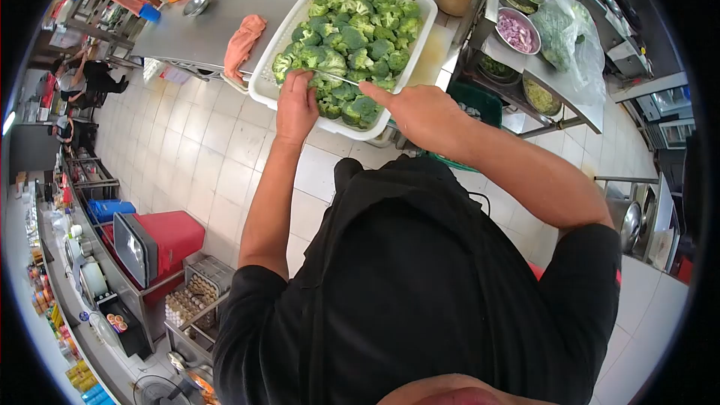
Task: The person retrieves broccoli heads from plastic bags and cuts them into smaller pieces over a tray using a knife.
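A white perforated basket [428,24] full of cut broccoli [352,37] stands in front of me at the table's edge. My right hand [416,110] grips a knife [339,77] by its handle, over the near part of the basket. The thin blade points left, across the broccoli toward my other hand. My left hand [298,109] is at the basket's near left, its fingers curled around a broccoli piece by the blade's tip. Those fingers partly hide that piece.
An orange cloth [244,43] lies left of the basket on the steel table [191,36]. Behind it are several metal bowls of food. To the right, a shelf holds a bowl of chopped purple onion [517,32] and a plastic bag of greens [564,34].
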A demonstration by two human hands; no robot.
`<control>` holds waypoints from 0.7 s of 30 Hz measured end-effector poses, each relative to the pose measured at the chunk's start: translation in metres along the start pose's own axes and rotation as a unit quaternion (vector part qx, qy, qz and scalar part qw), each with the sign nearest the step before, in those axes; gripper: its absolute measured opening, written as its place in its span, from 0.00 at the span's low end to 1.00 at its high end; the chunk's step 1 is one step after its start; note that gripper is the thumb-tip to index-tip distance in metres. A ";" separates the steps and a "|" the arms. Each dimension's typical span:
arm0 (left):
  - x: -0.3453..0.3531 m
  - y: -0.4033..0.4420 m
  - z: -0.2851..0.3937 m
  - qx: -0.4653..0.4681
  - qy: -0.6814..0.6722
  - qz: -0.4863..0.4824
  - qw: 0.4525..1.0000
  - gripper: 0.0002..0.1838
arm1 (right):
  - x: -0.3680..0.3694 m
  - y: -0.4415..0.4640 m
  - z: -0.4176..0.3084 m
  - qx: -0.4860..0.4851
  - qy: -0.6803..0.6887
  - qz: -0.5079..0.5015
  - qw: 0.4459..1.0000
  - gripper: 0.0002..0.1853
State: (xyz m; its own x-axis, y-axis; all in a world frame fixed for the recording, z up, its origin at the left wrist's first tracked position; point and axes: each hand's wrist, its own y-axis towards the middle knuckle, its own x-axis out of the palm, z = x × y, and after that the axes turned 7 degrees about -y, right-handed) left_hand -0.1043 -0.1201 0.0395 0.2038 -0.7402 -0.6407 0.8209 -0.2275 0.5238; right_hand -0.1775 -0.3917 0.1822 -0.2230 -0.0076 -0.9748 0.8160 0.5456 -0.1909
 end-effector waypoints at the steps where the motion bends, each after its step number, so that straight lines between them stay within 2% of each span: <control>1: -0.002 -0.001 -0.002 0.006 0.002 0.001 1.000 0.18 | 0.006 0.005 0.002 -0.003 0.024 0.002 1.000 0.42; 3: -0.006 -0.001 -0.006 0.019 0.005 0.000 1.000 0.18 | 0.016 0.012 0.012 -0.008 0.075 0.006 0.997 0.42; 4: -0.005 -0.001 -0.007 0.026 0.007 -0.001 1.000 0.18 | 0.005 0.008 0.013 0.033 0.170 -0.043 0.984 0.41; 6: -0.003 0.001 -0.007 0.040 0.013 -0.001 0.999 0.18 | -0.022 -0.001 0.016 0.111 0.350 -0.138 0.920 0.40; 10: -0.002 0.000 -0.003 0.034 0.010 0.017 0.999 0.20 | -0.003 -0.028 0.032 0.152 0.461 -0.099 0.868 0.37; 14: -0.006 -0.004 -0.004 -0.072 -0.056 0.032 0.995 0.18 | 0.018 -0.045 0.041 0.167 0.483 -0.058 0.857 0.38; 17: -0.007 0.004 -0.008 -0.143 -0.133 0.076 0.978 0.16 | 0.021 -0.058 0.032 0.197 0.505 -0.083 0.836 0.39; 19: -0.009 0.015 -0.010 -0.215 -0.212 0.111 0.947 0.15 | 0.025 -0.063 0.024 0.193 0.509 -0.084 0.835 0.39; 21: -0.016 0.027 -0.005 -0.342 -0.346 0.141 0.862 0.14 | 0.032 -0.069 0.018 0.180 0.513 -0.082 0.835 0.39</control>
State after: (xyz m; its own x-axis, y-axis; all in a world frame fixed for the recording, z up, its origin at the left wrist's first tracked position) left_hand -0.0829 -0.1114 0.0605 0.2735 -0.9593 0.0695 0.9617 0.2740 -0.0022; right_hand -0.2312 -0.4452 0.1621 -0.5355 0.7660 -0.3557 0.7965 0.3180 -0.5143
